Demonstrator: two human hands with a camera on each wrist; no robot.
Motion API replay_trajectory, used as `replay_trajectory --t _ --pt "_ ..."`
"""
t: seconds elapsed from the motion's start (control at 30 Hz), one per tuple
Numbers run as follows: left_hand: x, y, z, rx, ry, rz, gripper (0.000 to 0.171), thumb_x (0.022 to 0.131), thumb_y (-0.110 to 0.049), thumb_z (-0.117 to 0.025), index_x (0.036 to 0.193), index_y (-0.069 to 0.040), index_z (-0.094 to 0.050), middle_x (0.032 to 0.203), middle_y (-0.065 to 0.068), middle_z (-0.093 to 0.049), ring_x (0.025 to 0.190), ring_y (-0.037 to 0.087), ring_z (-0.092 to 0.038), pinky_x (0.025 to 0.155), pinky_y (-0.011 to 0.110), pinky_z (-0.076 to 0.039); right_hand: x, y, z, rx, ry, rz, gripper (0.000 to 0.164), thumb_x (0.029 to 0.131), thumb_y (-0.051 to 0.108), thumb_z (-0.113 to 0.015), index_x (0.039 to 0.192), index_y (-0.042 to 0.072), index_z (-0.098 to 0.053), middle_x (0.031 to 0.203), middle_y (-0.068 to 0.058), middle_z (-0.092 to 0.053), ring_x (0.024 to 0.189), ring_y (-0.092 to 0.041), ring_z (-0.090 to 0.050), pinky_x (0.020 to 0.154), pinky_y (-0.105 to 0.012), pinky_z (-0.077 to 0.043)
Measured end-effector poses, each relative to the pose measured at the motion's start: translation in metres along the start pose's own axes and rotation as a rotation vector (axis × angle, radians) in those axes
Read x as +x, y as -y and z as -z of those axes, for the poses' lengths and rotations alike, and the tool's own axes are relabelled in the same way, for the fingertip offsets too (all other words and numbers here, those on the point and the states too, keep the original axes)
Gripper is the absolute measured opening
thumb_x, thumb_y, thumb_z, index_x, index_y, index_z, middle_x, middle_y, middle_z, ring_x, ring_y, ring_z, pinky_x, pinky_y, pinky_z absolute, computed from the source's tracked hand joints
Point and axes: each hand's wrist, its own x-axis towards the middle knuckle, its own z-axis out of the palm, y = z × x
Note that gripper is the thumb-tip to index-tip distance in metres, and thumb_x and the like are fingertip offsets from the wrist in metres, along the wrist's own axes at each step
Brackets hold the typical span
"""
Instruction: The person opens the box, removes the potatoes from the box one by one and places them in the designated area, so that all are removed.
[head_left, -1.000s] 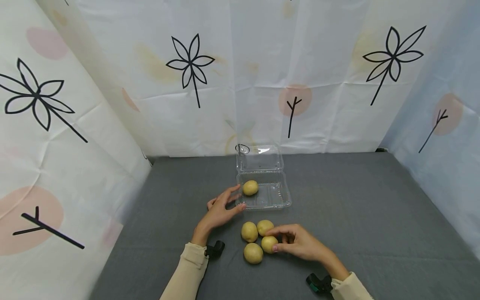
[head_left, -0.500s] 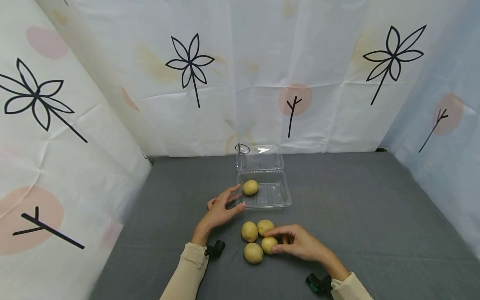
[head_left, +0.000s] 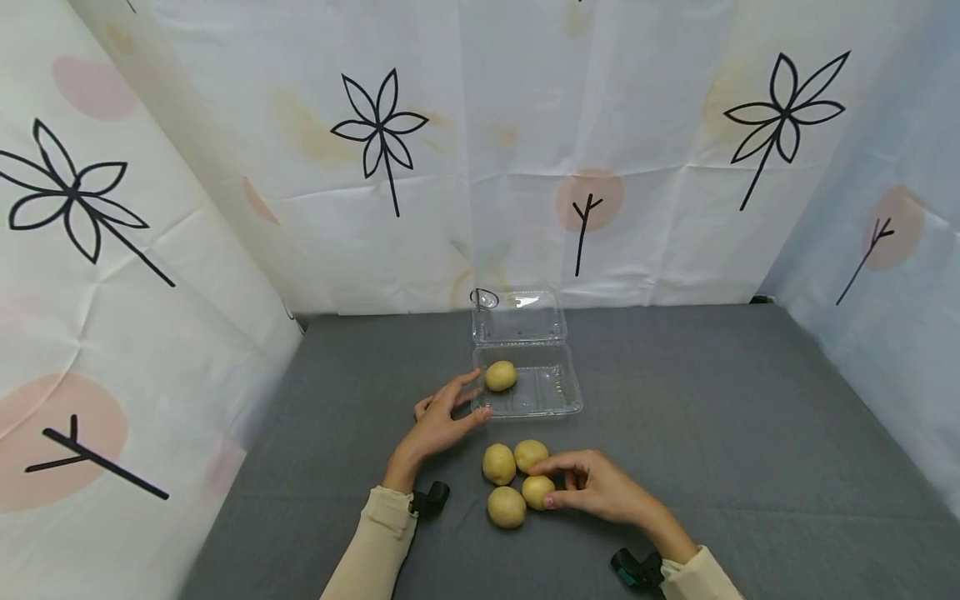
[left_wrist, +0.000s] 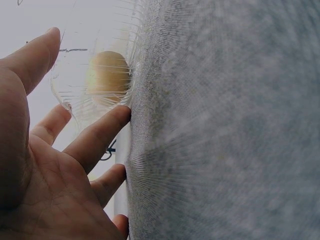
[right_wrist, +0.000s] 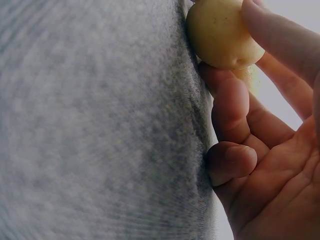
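Observation:
A clear plastic clamshell container [head_left: 551, 396] lies with its lid [head_left: 517, 321] raised at the back; one yellow potato [head_left: 500, 376] sits in its left part. Spread at the container's left side is my left hand [head_left: 444, 421], fingers extended. In the left wrist view its fingertips [left_wrist: 120, 114] come up to the clear wall and the cloth. My right hand [head_left: 600, 487] pinches a potato [head_left: 537, 492] between thumb and fingers on the cloth, seen close in the right wrist view as a smooth potato [right_wrist: 222, 35]. Beside it lie the rear potato [head_left: 529, 454], left potato [head_left: 498, 463] and front potato [head_left: 506, 507].
Grey cloth [head_left: 712, 400] covers the table. White patterned curtains [head_left: 510, 167] close off the back and both sides. Each wrist carries a black camera mount, one on the left wrist [head_left: 431, 500] and one on the right [head_left: 637, 568].

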Motion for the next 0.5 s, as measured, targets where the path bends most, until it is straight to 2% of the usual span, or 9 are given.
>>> replay_trajectory --t 0.27,0.5 --pt "0.0003 0.0013 -0.0008 -0.004 0.002 0.004 0.073 0.096 -0.048 -0.069 0.158 -0.034 -0.034 0.150 -0.005 -0.057 0.153 0.024 -0.032 0.106 0.054 -0.006 -0.0007 0.0002 0.0009 -0.004 -0.011 -0.018 0.038 0.091 0.017 -0.078 0.124 0.000 -0.071 0.074 -0.016 -0.065 0.056 0.008 -0.047 0.048 -0.019 -0.043" --pt "0.0008 0.0014 -0.0007 -0.004 -0.003 0.001 0.073 0.096 -0.048 -0.070 0.158 -0.035 -0.035 0.150 -0.005 -0.058 0.152 0.025 -0.034 0.105 0.053 -0.007 -0.0015 0.0000 0.0016 -0.007 -0.027 -0.027 0.037 0.091 0.015 -0.077 0.124 0.000 -0.071 0.077 -0.016 -0.067 0.058 0.006 -0.049 0.050 -0.021 -0.045"
